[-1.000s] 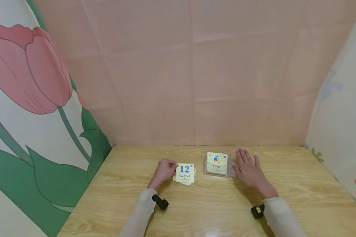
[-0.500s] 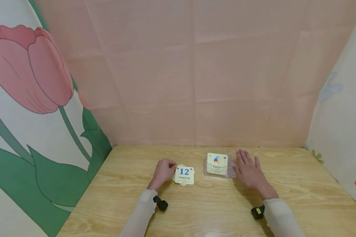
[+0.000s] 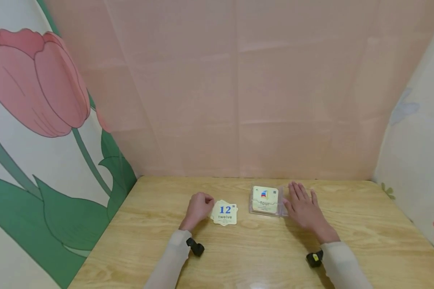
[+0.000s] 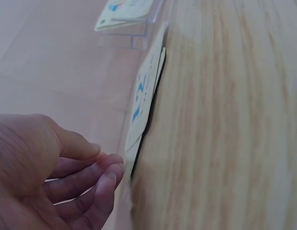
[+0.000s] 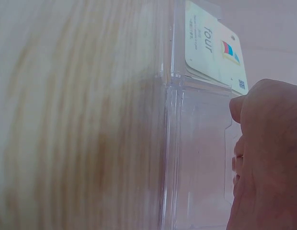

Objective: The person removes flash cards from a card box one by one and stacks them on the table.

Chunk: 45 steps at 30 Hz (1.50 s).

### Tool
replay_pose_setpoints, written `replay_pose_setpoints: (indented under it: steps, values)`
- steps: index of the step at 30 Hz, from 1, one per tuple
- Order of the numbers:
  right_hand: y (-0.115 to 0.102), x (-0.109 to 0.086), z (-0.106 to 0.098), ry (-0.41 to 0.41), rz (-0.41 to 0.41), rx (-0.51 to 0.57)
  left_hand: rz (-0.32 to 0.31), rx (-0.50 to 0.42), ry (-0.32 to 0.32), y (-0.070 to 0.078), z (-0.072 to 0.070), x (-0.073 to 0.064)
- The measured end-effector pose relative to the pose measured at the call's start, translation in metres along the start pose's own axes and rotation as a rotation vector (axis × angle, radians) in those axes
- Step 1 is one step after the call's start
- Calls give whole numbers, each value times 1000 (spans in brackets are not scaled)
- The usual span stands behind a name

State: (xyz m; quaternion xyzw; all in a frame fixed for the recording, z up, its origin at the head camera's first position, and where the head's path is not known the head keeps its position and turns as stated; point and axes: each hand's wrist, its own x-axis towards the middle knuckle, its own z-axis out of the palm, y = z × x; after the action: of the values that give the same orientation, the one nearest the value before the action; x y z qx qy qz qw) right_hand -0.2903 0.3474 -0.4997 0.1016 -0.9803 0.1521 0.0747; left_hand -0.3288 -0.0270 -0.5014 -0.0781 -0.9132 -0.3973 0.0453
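A small stack of square number cards (image 3: 225,214) lies on the table, its top card reading "12 twelve". My left hand (image 3: 199,208) is just left of it. In the left wrist view the thumb and loosely curled fingers (image 4: 101,179) are close to the edge of the cards (image 4: 143,96), with nothing between them. To the right, a clear plastic case (image 3: 254,212) holds cards, the top one (image 3: 265,194) marked "four". My right hand (image 3: 304,206) rests with straight fingers on the case's opened clear lid (image 5: 201,143).
A wood-grain table (image 3: 238,253) carries everything. Pink cloth (image 3: 235,100) hangs behind its far edge, with flower-printed cloth (image 3: 32,92) at the left. Black wrist cameras (image 3: 195,247) are strapped at both sleeves.
The top "12" card has come down slightly toward me onto the stack, and my left fingers have drawn a little left, off it. The right hand stays on the lid.
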Motion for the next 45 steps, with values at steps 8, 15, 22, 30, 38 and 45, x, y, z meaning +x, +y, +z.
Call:
replay_pose_setpoints:
  steps: [8,15,22,30,38,45]
  values:
    - [1,2,-3,9,-3,2,29,5,17,14,-4,4]
    - [5,0,3,40,-20,13,77,15,4,22,-1,5]
    - [6,-1,10,74,-39,40,137,34,-30,31,0,7]
    - [-3,-3,-2,34,-8,1,165,59,-104,43,-3,11]
    - [-4,-3,-5,23,-1,-2,214,73,-203,55,-6,12]
    - [-2,-2,-2,31,0,6,264,141,-204,68,-1,18]
